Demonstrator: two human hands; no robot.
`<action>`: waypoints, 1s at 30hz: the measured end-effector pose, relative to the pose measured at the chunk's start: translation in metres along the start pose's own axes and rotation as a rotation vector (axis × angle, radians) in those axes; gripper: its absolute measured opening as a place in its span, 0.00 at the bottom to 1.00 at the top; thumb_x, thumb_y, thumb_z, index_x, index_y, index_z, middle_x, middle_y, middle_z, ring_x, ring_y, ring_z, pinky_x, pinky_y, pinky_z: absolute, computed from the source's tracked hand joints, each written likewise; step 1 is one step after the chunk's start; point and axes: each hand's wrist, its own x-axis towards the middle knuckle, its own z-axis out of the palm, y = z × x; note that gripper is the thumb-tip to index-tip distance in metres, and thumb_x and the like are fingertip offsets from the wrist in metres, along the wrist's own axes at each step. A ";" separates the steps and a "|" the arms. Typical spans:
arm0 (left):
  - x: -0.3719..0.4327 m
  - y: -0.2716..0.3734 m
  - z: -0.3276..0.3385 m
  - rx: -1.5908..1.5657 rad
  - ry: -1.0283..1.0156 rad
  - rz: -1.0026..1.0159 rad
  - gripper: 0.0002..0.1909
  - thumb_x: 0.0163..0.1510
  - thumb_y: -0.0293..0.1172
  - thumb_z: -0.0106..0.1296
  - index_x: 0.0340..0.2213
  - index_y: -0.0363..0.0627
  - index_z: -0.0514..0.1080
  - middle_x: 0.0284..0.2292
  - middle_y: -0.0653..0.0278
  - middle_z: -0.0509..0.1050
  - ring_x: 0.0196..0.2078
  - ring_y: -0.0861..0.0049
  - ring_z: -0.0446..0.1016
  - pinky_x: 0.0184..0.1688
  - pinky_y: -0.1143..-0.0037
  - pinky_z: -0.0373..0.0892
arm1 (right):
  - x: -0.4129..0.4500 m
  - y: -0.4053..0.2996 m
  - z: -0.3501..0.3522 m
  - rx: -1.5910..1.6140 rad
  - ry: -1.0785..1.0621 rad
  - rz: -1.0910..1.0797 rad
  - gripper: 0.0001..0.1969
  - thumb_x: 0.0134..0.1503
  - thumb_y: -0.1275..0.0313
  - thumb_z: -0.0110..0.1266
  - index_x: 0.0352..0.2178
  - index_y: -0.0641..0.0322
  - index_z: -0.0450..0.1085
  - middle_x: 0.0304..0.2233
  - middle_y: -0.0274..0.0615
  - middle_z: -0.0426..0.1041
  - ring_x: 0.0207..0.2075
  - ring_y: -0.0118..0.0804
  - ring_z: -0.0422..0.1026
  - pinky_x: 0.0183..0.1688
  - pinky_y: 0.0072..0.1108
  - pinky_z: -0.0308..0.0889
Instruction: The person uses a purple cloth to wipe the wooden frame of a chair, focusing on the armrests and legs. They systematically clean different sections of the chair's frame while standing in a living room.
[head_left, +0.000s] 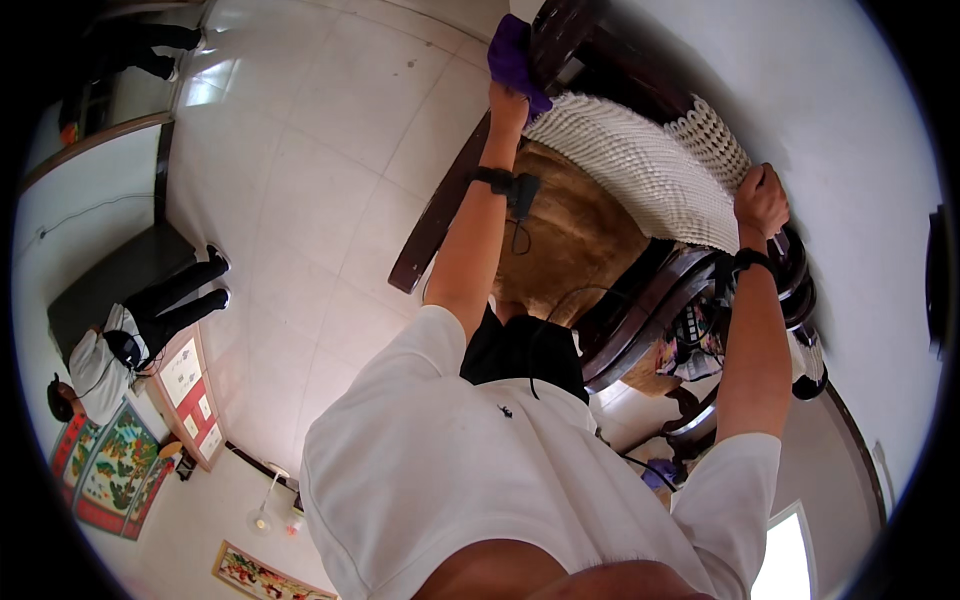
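A purple cloth (511, 64) is in my left hand (510, 101), against the dark wooden frame (559, 41) at the far end of a wooden seat; the cloth hides most of the fingers. My right hand (761, 201) is closed at the near end of the frame's back, on the edge of a cream knitted cover (709, 139). The cover's wide part (630, 154) hangs down the backrest between my two hands. Below it a brown plush seat cover (577, 225) lies on the seat. I wear a black strap with a small device (517, 191) on my left forearm and a black band (752, 261) on my right wrist.
A dark wooden rail (439, 210) runs along the seat's front edge. Beside my right arm are a curved wooden armrest (645, 315) and a patterned bag or cloth (694, 345). A black cable (534, 352) hangs before me. Another person (112, 352) lies or leans on a dark bench at the left.
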 end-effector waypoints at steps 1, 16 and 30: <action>0.001 -0.001 -0.002 0.008 0.020 0.033 0.13 0.55 0.29 0.45 0.39 0.33 0.70 0.31 0.60 0.75 0.32 0.74 0.70 0.37 0.74 0.67 | 0.000 -0.001 0.002 0.035 0.065 -0.025 0.26 0.59 0.51 0.36 0.13 0.55 0.64 0.09 0.40 0.61 0.09 0.36 0.46 0.14 0.29 0.44; 0.083 0.052 -0.011 0.275 -0.463 -0.048 0.18 0.46 0.33 0.62 0.38 0.39 0.73 0.32 0.63 0.78 0.34 0.81 0.74 0.38 0.77 0.70 | 0.000 -0.002 0.001 0.048 0.059 -0.011 0.27 0.59 0.51 0.36 0.10 0.53 0.59 0.07 0.36 0.57 0.08 0.32 0.43 0.14 0.28 0.42; 0.029 0.021 -0.049 0.424 -0.126 -0.001 0.26 0.40 0.32 0.65 0.42 0.39 0.71 0.37 0.58 0.77 0.38 0.71 0.77 0.42 0.73 0.70 | -0.002 0.007 0.005 -0.041 0.128 -0.052 0.28 0.59 0.52 0.36 0.10 0.56 0.64 0.08 0.41 0.62 0.07 0.34 0.45 0.13 0.28 0.41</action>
